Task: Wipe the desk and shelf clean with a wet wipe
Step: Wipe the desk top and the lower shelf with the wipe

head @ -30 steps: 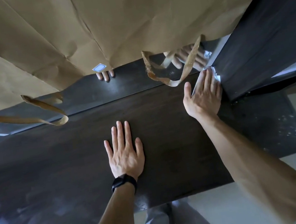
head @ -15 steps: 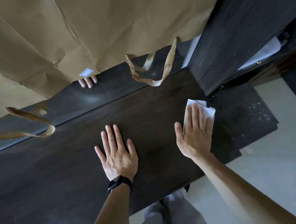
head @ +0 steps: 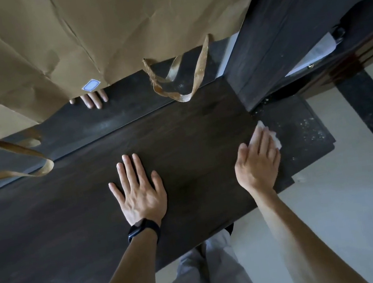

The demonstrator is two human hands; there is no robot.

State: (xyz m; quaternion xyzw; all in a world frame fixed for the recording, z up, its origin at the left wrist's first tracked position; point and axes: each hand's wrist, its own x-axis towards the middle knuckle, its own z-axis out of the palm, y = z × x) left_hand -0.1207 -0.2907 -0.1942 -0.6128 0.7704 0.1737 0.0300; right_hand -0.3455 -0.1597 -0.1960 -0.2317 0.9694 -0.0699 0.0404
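Note:
A dark wooden desk (head: 187, 136) fills the middle of the head view. My left hand (head: 140, 192) lies flat on it, palm down, fingers spread, a black watch on the wrist. My right hand (head: 258, 163) presses a white wet wipe (head: 275, 138) flat onto the desk near its right end, with only the wipe's edges showing past my fingers. White crumbs and dust (head: 311, 131) speckle the desk surface just right of the wipe. A dark shelf upright (head: 284, 28) rises at the back right corner.
Large brown paper bags (head: 114, 30) hang over the back of the desk, their handles (head: 180, 81) drooping onto a glossy back panel (head: 126, 109) that mirrors my fingers. Pale floor (head: 340, 227) lies right of the desk; my grey trousers (head: 206, 275) show below its front edge.
My right hand has slid the wipe from the back corner by the shelf upright toward the front right of the desk. My left hand stays flat in place.

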